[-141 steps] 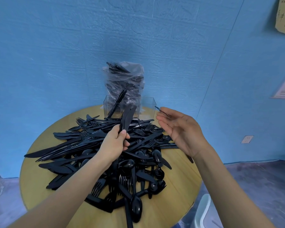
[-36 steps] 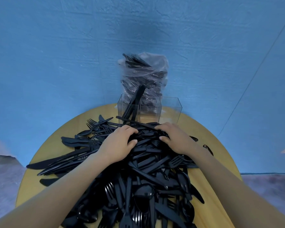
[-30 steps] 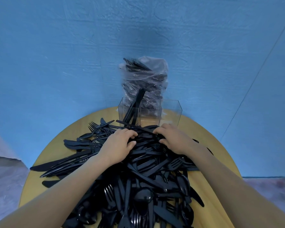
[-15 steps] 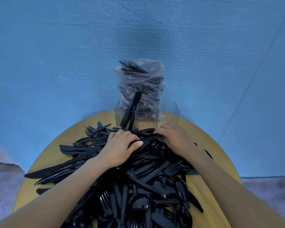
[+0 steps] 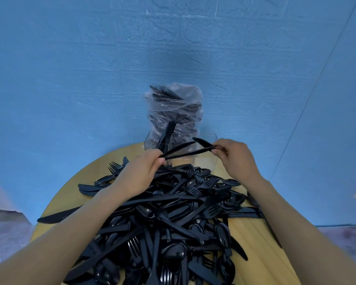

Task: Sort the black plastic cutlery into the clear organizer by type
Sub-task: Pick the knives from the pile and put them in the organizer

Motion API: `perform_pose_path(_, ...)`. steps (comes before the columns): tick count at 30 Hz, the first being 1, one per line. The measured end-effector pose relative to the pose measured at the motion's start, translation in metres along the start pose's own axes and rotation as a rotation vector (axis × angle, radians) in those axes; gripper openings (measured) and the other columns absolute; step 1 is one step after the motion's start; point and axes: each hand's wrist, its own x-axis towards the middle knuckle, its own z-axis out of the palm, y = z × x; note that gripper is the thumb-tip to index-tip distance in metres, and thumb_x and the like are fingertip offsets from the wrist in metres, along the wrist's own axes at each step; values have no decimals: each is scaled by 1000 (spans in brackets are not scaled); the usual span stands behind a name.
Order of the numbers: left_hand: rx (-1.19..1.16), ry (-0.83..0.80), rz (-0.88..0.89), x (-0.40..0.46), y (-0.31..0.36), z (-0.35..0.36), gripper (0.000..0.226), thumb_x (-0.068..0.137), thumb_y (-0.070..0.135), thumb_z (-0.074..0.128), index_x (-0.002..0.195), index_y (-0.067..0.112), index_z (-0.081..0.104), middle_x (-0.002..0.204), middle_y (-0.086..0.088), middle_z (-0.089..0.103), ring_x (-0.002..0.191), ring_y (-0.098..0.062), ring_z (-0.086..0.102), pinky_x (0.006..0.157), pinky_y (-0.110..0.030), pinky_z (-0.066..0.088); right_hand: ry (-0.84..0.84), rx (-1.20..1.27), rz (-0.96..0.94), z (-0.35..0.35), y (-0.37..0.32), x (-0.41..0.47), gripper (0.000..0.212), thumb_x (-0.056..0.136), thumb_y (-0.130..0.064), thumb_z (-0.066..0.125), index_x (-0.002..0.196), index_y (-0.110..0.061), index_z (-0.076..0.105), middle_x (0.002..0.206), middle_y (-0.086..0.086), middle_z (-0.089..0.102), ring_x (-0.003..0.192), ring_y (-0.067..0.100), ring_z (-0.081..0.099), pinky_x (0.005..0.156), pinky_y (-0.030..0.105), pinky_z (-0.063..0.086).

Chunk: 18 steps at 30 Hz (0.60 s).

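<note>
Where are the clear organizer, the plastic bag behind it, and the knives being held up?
clear organizer (image 5: 206, 161): head view, front wall of its right compartment.
plastic bag (image 5: 183, 99): head view, upper crumpled part.
held knives (image 5: 185, 151): head view, middle of the pieces between both hands.

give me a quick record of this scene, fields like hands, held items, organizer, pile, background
left hand: pinches one end of two knives
right hand: pinches the other end
organizer: clear, at table's far edge; left section holds upright knives
pile: mixed black forks, spoons, knives
table: round, wooden
bag: clear, more cutlery, behind organizer
</note>
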Motion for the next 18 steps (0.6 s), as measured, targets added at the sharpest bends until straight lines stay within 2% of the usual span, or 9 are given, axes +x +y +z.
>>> perform_pose_path(3, -119, 73, -56, -4, 6, -9, 25, 100, 21, 36, 93, 5, 54, 70, 2, 49, 67, -16, 48, 62, -22, 35, 59, 164, 132, -9, -8, 0, 8, 90, -15, 61, 90, -11, 68, 81, 8, 69, 79, 25, 61, 72, 36, 48)
perform_pose_path(5, -226, 113, -126, -6, 12, -12, 22, 101, 16, 36, 94, 8, 56, 68, 5, 49, 64, -9, 47, 59, -13, 36, 89, 357, 252, -13, -15, -3, 8, 89, -14, 63, 83, -11, 67, 83, 9, 69, 78, 22, 61, 72, 31, 47)
perform_pose_path(7, -362, 129, -189, -8, 19, -14, 22, 101, 13, 36, 90, 16, 55, 72, 5, 53, 64, -5, 51, 61, -11, 41, 95, 622, 365, -16, -25, -8, 10, 89, -12, 64, 79, -12, 65, 82, 10, 68, 76, 19, 60, 69, 27, 48)
perform_pose_path(10, -575, 115, -255, -13, 32, -13, 22, 101, 9, 35, 92, 16, 54, 77, 2, 56, 66, -4, 56, 65, -13, 49, 33, 976, 473, -15, -46, -19, 11, 88, -6, 63, 78, -10, 64, 70, 2, 62, 62, 9, 55, 59, 19, 49)
perform_pose_path(13, -656, 104, -265, -20, 44, -8, 23, 101, 9, 36, 90, 18, 55, 79, 3, 58, 66, 1, 60, 69, -17, 53, 42, 1244, 540, -11, -68, -28, 11, 86, -3, 65, 77, -9, 61, 63, -2, 56, 51, 3, 55, 58, 15, 53)
perform_pose_path(16, -692, 68, -259, -28, 52, -2, 21, 101, 11, 37, 96, 11, 58, 80, 2, 60, 71, -3, 61, 72, -22, 55, 107, 1391, 561, -7, -82, -32, 13, 85, 0, 64, 79, -9, 57, 64, 0, 52, 49, 3, 55, 60, 16, 55)
perform_pose_path(18, -719, 56, -271, -31, 57, -1, 21, 101, 12, 38, 103, 7, 58, 82, -1, 62, 73, -4, 64, 71, -24, 57, 135, 1411, 572, -6, -86, -35, 13, 85, 0, 64, 87, -10, 55, 69, 3, 53, 52, 5, 56, 60, 16, 55)
